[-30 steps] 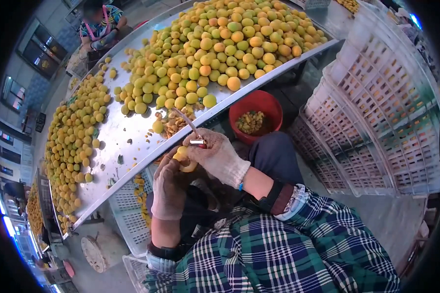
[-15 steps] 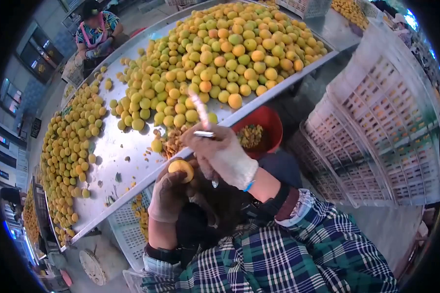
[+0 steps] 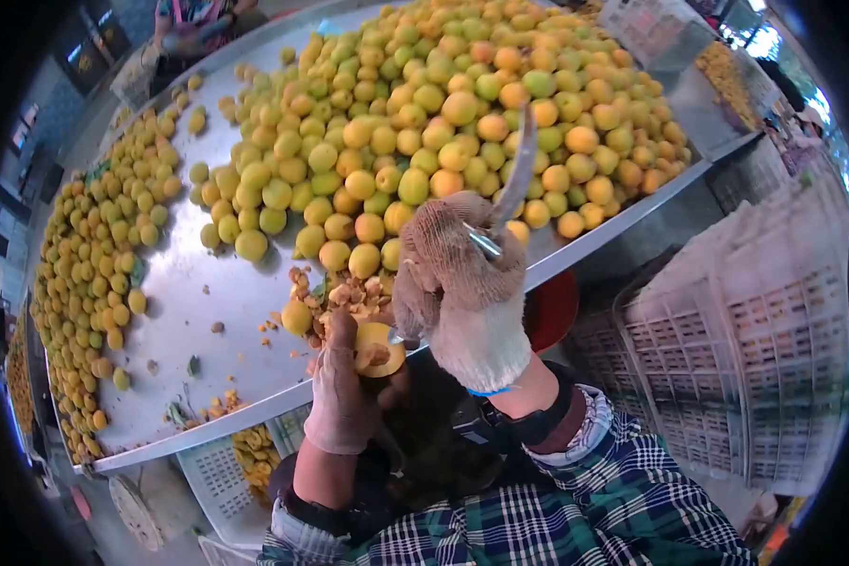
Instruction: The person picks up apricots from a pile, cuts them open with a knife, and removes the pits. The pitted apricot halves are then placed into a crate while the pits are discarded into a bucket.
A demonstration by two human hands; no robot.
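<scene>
My left hand (image 3: 338, 401), in a soiled white glove, is closed around a cut-open apricot (image 3: 383, 351) whose brown stone shows in the flesh. My gloved right hand (image 3: 462, 283) grips a curved knife (image 3: 520, 165), its blade pointing up and away over the fruit. A shiny strip of metal (image 3: 484, 241) also shows between the right fingers. Below that hand, a small metal spoon-like tip (image 3: 403, 338) sits right at the apricot's edge; its handle is hidden by the glove. Loose stones and scraps (image 3: 354, 297) lie just beyond both hands, beside a whole apricot (image 3: 297, 317).
A metal table (image 3: 245, 330) bears a large heap of apricots (image 3: 424, 123) and another pile (image 3: 104, 274) at left. Below its edge are a white crate (image 3: 219, 486) holding fruit pieces and a red bucket (image 3: 552, 311). Stacked white baskets (image 3: 726, 349) stand right. Another person (image 3: 193, 28) sits across.
The view has shifted nearer the table. My right hand has turned, swinging the blade rightward, and the metal tip is now at the apricot. The apricot's cut face with its stone now shows.
</scene>
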